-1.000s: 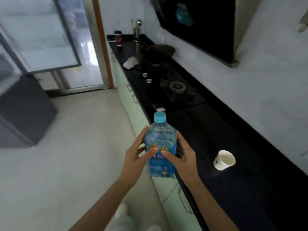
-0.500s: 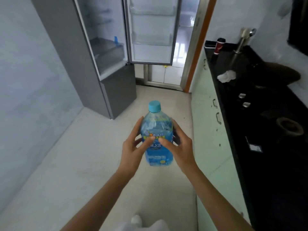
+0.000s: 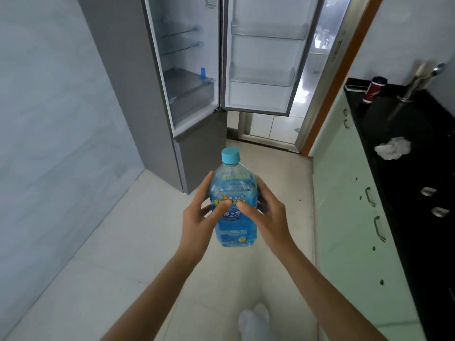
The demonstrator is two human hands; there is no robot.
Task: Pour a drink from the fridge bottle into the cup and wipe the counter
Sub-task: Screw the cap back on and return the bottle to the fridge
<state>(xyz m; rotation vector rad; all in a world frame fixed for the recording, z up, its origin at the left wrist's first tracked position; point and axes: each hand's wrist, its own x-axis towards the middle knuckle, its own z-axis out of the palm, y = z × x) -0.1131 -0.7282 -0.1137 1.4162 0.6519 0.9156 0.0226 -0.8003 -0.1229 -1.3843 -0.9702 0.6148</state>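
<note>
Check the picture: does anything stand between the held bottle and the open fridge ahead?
Nothing visible does. Both hands, left and right, hold the capped bottle upright, and only bare floor lies before the open fridge.

home kitchen, narrow galley layout. evidence: tall grey fridge (image 3: 138, 77) at the far end with its door (image 3: 266, 52) swung open, clear shelves and door bins inside; black countertop (image 3: 403, 148) along the right over pale green cabinets (image 3: 344, 198) with metal handles; stove knobs (image 3: 433, 203) on the counter, a crumpled white cloth (image 3: 393, 149), a red tumbler (image 3: 374, 90), tiled floor (image 3: 103, 254), orange-framed doorway (image 3: 341, 72) behind.
</note>
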